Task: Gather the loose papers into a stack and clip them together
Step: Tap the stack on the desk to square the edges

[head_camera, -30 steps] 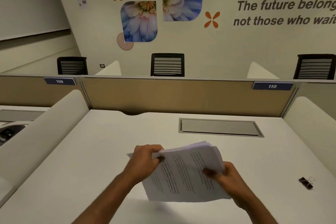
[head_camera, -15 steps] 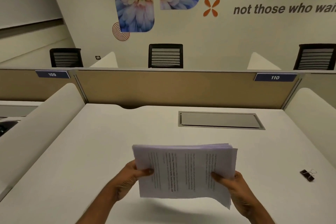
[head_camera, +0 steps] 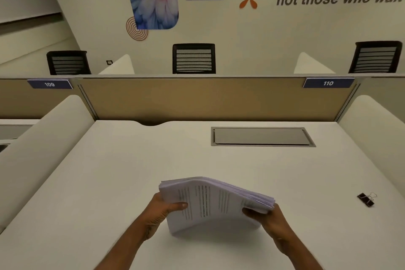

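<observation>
A thick stack of printed white papers point(head_camera: 210, 201) is held just above the white desk point(head_camera: 109, 182), bowed upward in the middle. My left hand point(head_camera: 164, 207) grips its left edge, thumb on top of the sheet. My right hand point(head_camera: 266, 215) grips the right edge, thumb on top as well. The stack's near edge dips toward the desk between my forearms. A black binder clip point(head_camera: 365, 199) with wire handles lies on the desk far to the right, apart from both hands.
A grey recessed cable flap point(head_camera: 262, 136) sits in the desk beyond the papers. A tan partition point(head_camera: 197, 98) closes the back, with white side dividers point(head_camera: 41, 138) left and right. Black chairs point(head_camera: 194, 58) stand behind the partition.
The stack, upright and facing me half a second ago, has tilted flatter and lower toward the desk and now bows upward. Both hands keep their grip on its side edges.
</observation>
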`<state>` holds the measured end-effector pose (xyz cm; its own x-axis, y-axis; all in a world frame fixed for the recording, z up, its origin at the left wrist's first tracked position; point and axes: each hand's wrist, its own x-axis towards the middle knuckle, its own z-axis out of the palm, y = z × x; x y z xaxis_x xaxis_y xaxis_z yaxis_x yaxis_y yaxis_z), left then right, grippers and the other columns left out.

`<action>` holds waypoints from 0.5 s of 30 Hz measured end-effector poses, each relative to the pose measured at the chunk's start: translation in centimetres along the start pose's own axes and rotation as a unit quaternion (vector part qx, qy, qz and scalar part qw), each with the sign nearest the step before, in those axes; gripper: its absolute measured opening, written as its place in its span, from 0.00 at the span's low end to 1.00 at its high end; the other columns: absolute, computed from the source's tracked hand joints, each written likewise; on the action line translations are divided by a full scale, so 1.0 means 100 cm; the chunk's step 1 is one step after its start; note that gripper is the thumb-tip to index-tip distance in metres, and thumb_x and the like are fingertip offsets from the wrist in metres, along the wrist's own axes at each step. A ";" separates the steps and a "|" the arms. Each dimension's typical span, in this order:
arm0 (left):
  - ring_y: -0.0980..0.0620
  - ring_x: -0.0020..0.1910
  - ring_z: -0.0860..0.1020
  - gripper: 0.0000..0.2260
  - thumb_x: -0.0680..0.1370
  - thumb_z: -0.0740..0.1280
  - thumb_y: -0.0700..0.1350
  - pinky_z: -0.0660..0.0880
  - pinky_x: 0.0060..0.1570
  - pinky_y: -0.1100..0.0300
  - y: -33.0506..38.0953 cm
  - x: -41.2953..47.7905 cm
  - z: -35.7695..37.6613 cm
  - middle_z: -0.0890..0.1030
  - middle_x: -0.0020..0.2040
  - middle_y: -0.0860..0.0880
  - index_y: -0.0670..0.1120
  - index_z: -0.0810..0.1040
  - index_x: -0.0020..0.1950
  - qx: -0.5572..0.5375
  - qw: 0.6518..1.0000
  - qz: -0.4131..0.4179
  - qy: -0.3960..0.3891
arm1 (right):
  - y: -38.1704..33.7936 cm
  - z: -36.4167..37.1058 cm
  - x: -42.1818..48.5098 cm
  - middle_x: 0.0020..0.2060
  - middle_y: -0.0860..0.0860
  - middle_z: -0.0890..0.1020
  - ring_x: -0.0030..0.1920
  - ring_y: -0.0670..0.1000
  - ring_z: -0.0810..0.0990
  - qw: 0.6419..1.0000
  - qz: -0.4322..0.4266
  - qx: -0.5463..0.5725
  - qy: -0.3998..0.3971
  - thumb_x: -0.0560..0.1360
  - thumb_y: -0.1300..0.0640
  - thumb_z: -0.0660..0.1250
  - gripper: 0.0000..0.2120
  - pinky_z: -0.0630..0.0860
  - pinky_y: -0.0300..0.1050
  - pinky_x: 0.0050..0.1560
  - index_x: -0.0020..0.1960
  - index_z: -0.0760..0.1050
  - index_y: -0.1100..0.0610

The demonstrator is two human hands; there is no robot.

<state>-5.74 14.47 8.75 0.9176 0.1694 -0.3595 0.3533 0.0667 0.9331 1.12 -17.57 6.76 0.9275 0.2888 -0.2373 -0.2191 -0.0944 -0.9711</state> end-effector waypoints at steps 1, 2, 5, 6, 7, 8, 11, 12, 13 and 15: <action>0.46 0.57 0.85 0.34 0.55 0.87 0.51 0.81 0.56 0.53 -0.002 0.001 0.002 0.89 0.53 0.47 0.47 0.84 0.59 -0.005 1.000 -0.004 0.008 | 0.002 0.003 0.001 0.54 0.48 0.89 0.58 0.51 0.86 1.000 0.002 0.002 0.010 0.71 0.63 0.79 0.20 0.81 0.48 0.58 0.61 0.84 0.51; 0.47 0.56 0.85 0.39 0.51 0.87 0.55 0.80 0.55 0.53 -0.004 0.001 0.002 0.89 0.54 0.47 0.47 0.84 0.59 -0.011 1.000 -0.002 0.017 | 0.003 0.005 0.002 0.52 0.49 0.89 0.56 0.51 0.86 1.000 0.007 0.014 0.028 0.70 0.63 0.79 0.20 0.82 0.47 0.56 0.61 0.84 0.52; 0.45 0.58 0.84 0.35 0.55 0.86 0.50 0.79 0.54 0.54 -0.008 0.005 -0.001 0.89 0.55 0.45 0.46 0.85 0.61 -0.021 0.999 0.014 0.028 | 0.004 0.001 0.005 0.49 0.53 0.90 0.54 0.56 0.86 0.997 0.020 0.042 0.062 0.70 0.64 0.79 0.18 0.81 0.45 0.49 0.59 0.84 0.55; 0.44 0.58 0.84 0.31 0.58 0.84 0.48 0.79 0.54 0.54 -0.008 0.005 0.000 0.89 0.54 0.45 0.46 0.85 0.60 -0.021 0.999 0.016 0.026 | 0.003 0.001 0.006 0.49 0.53 0.89 0.55 0.57 0.86 0.997 0.018 0.043 0.061 0.70 0.64 0.79 0.18 0.81 0.46 0.49 0.59 0.85 0.56; 0.43 0.58 0.84 0.29 0.59 0.83 0.46 0.80 0.54 0.54 -0.008 0.005 0.001 0.89 0.54 0.45 0.46 0.85 0.60 -0.019 0.999 0.018 0.026 | 0.002 0.002 0.006 0.49 0.53 0.89 0.55 0.57 0.86 0.997 0.016 0.044 0.060 0.70 0.64 0.79 0.18 0.81 0.47 0.50 0.59 0.85 0.55; 0.43 0.58 0.84 0.29 0.59 0.83 0.45 0.80 0.52 0.55 -0.008 0.005 0.004 0.89 0.53 0.45 0.46 0.85 0.59 -0.020 0.999 0.019 0.031 | 0.000 0.004 0.005 0.49 0.53 0.89 0.55 0.58 0.85 0.997 0.013 0.048 0.061 0.71 0.64 0.78 0.17 0.82 0.48 0.50 0.59 0.85 0.54; 0.44 0.54 0.85 0.26 0.61 0.81 0.41 0.80 0.47 0.57 -0.002 0.004 0.008 0.89 0.51 0.45 0.46 0.85 0.59 -0.036 0.996 0.037 0.066 | -0.008 0.011 0.000 0.48 0.54 0.90 0.52 0.57 0.86 0.995 -0.004 0.063 0.077 0.71 0.64 0.78 0.17 0.81 0.49 0.49 0.58 0.85 0.54; 0.45 0.53 0.85 0.26 0.61 0.80 0.41 0.80 0.46 0.58 -0.001 0.004 0.007 0.89 0.51 0.45 0.45 0.85 0.59 -0.038 0.995 0.045 0.074 | -0.011 0.011 -0.002 0.48 0.53 0.89 0.52 0.56 0.86 0.995 -0.013 0.064 0.079 0.71 0.64 0.78 0.17 0.81 0.48 0.48 0.58 0.85 0.54; 0.46 0.53 0.85 0.26 0.61 0.80 0.41 0.80 0.46 0.59 0.001 0.005 0.006 0.89 0.52 0.45 0.45 0.85 0.60 -0.037 0.995 0.048 0.077 | -0.012 0.010 -0.003 0.49 0.52 0.89 0.52 0.55 0.86 0.995 -0.019 0.061 0.079 0.71 0.64 0.78 0.17 0.81 0.47 0.48 0.58 0.85 0.54; 0.46 0.54 0.85 0.26 0.61 0.80 0.42 0.79 0.47 0.60 -0.001 0.004 0.005 0.89 0.52 0.46 0.46 0.85 0.60 -0.025 0.997 0.039 0.070 | -0.012 0.009 -0.005 0.49 0.48 0.89 0.53 0.53 0.86 0.995 -0.022 0.053 0.082 0.71 0.64 0.78 0.16 0.80 0.45 0.48 0.57 0.86 0.53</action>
<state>-5.35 13.99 8.55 0.9063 0.3108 -0.2866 0.2699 0.0963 0.9581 0.62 -16.78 8.03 0.9719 0.1302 -0.1962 -0.2002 0.0186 -0.9796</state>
